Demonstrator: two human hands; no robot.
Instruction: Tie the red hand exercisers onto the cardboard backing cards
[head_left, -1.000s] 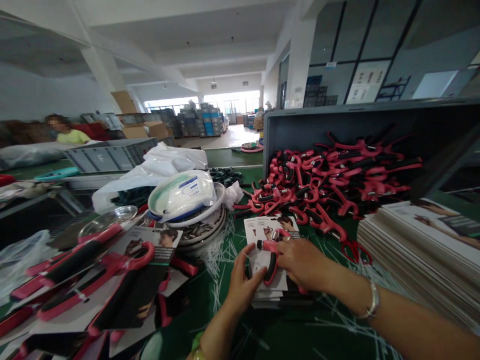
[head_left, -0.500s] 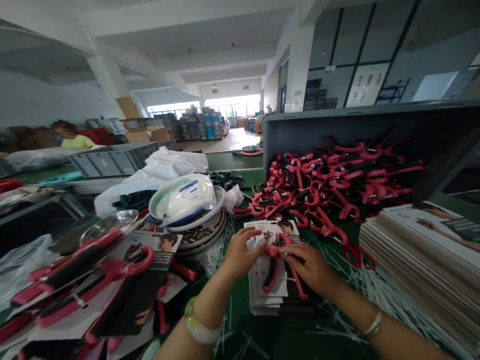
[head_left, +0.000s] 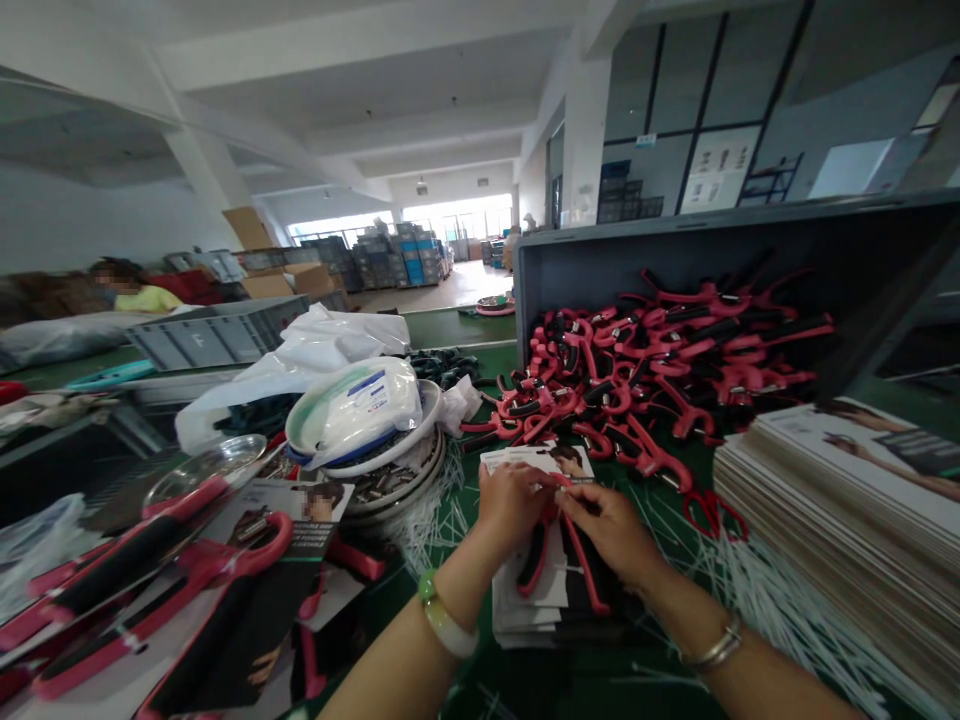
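Observation:
Pink-and-black pliers (head_left: 583,560) lie on a stack of printed cards (head_left: 525,610) in front of me, handles toward me. My left hand (head_left: 512,500) is over the left side of their head, fingers bent and pressed together; what they pinch is hidden. On the right side of the head, my right hand (head_left: 611,530) has thumb and forefinger closed at the pliers' top, and whatever is between them is too small to make out. Both hands nearly touch. The top card's printed picture shows just above the hands.
A grey bin (head_left: 637,255) of pink pliers stands behind. Right are a card stack (head_left: 780,500), red scissors (head_left: 712,515) and white cable ties (head_left: 780,600). Left are carded pliers (head_left: 202,570) and stacked basins (head_left: 307,420). A person (head_left: 139,290) is far left.
My left hand has turned over and closed in on the pliers' head, its fingers now bent down. My right hand stays at the head. The whole view has shifted slightly.

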